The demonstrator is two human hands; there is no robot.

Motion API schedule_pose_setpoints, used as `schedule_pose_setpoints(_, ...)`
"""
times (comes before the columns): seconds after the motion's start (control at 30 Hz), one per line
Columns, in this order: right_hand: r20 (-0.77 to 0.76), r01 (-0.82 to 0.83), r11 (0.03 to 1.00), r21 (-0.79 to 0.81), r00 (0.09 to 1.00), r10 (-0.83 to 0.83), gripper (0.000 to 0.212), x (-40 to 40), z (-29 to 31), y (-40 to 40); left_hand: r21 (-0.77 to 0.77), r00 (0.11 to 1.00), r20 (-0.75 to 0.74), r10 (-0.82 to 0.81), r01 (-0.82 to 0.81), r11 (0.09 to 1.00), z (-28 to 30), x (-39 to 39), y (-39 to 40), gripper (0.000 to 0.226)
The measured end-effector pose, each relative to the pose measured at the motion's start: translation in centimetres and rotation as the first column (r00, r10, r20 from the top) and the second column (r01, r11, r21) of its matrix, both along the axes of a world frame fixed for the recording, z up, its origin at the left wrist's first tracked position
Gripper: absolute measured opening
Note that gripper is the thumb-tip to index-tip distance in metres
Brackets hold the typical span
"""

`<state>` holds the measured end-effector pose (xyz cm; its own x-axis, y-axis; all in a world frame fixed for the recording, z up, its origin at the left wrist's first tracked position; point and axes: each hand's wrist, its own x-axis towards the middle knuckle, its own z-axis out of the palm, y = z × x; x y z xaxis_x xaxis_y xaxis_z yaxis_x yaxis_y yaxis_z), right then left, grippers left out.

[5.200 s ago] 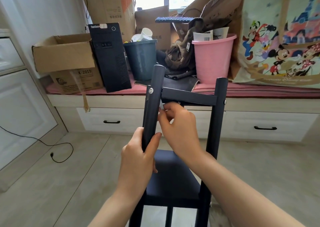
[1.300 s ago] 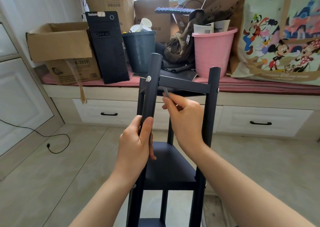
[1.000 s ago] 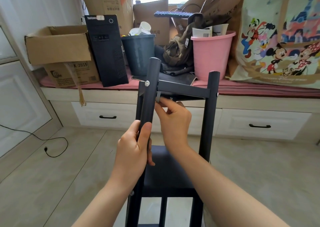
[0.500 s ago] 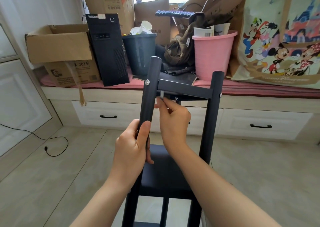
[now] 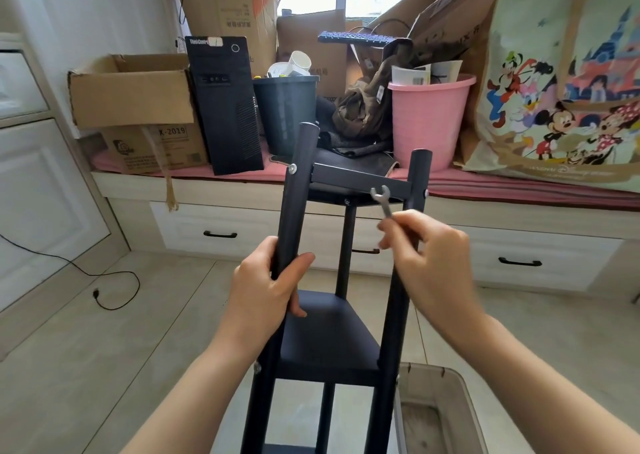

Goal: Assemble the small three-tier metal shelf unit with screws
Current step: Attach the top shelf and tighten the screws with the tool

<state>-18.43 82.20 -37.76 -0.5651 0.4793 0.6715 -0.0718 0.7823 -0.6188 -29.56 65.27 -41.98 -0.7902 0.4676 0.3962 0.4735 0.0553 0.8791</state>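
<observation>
The shelf (image 5: 325, 335) stands upright on the floor at centre, black, its top tier just in front of the window bench (image 5: 242, 193). Far left of the shelf, a cable (image 5: 104, 280) lies on the floor. On the bench left of the shelf sit a box (image 5: 131, 96) and a PC tower (image 5: 225, 107). The left hand (image 5: 266, 290) grips the shelf's left post (image 5: 294, 204), fingers and thumb curled round it, below a screw (image 5: 293, 168). The right hand (image 5: 429, 259) pinches a small wrench (image 5: 382, 200) by its handle, its open end up, just under the top tier beside the right post (image 5: 412, 211). Right of the shelf on the bench stands a pink bucket (image 5: 429, 121); beyond it, a cartoon bag (image 5: 561, 82).
</observation>
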Motion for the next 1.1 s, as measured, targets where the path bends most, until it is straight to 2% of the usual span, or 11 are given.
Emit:
schedule_pose_setpoints(0.1, -0.009, 0.055, 0.993, -0.109, 0.998, -0.056, 0.016, 0.8, 0.0, 2.2, 0.02, 1.0, 0.023, 0.013, -0.013, 1.0, -0.1, -0.5, 0.0, 0.018)
schedule_pose_setpoints(0.17, -0.002, -0.027, 0.931, -0.364, 1.0, 0.028, 0.02, 0.9, -0.2, 3.3, 0.019, 0.999, 0.031, 0.022, -0.023, 1.0, -0.2, -0.7, 0.0, 0.017)
schedule_pose_setpoints(0.23, -0.044, -0.2, 0.748, -0.632, 0.974, 0.223, 0.027, 0.8, -0.1, 3.8, 0.023, 0.999, 0.029, 0.022, -0.023, 0.999, -0.2, -0.9, -0.1, 0.018)
schedule_pose_setpoints(0.27, -0.08, -0.277, 0.656, -0.702, 0.946, 0.314, 0.029, 0.7, -0.2, 4.0, 0.033, 0.999, 0.029, 0.019, -0.02, 0.999, -0.1, -0.9, -0.1, 0.018)
schedule_pose_setpoints(0.37, -0.179, -0.411, 0.436, -0.801, 0.858, 0.481, 0.02, 0.3, -0.3, 4.0, 0.077, 0.998, 0.059, 0.004, -0.009, 0.997, -0.1, -0.8, 0.1, 0.018)
schedule_pose_setpoints(0.47, -0.28, -0.445, 0.299, -0.844, 0.842, 0.461, 0.014, -0.4, -0.3, 3.6, 0.098, 0.997, 0.079, -0.009, 0.001, 0.995, -0.2, -0.9, 0.3, 0.018)
schedule_pose_setpoints(0.57, -0.326, -0.465, 0.291, -0.836, 0.848, 0.418, 0.019, -0.9, -0.2, 3.0, 0.106, 0.998, 0.062, 0.012, -0.018, 0.994, -0.3, -1.6, 0.2, 0.018)
schedule_pose_setpoints(0.73, -0.343, -0.478, 0.354, -0.804, 0.859, 0.381, 0.016, -1.9, 0.3, 1.5, 0.065, 0.992, 0.101, 0.078, -0.085, 0.994, -1.0, -3.0, 0.0, 0.021)
schedule_pose_setpoints(0.9, -0.369, -0.5, 0.401, -0.767, 0.856, 0.361, 0.017, -2.6, 0.6, 0.5, 0.022, 0.986, 0.053, 0.155, -0.157, 0.987, -1.2, -4.0, 0.4, 0.025)
schedule_pose_setpoints(1.0, -0.369, -0.502, 0.443, -0.743, 0.859, 0.356, 0.022, -3.5, 0.5, -0.6, -0.057, 0.974, 0.042, 0.224, -0.222, 0.973, -1.5, -4.7, 0.5, 0.021)
schedule_pose_setpoints(1.1, -0.307, -0.478, 0.541, -0.692, 0.873, 0.379, 0.021, -4.4, 0.4, -1.4, -0.187, 0.958, -0.001, 0.286, -0.281, 0.941, -1.5, -5.3, 0.1, 0.017)
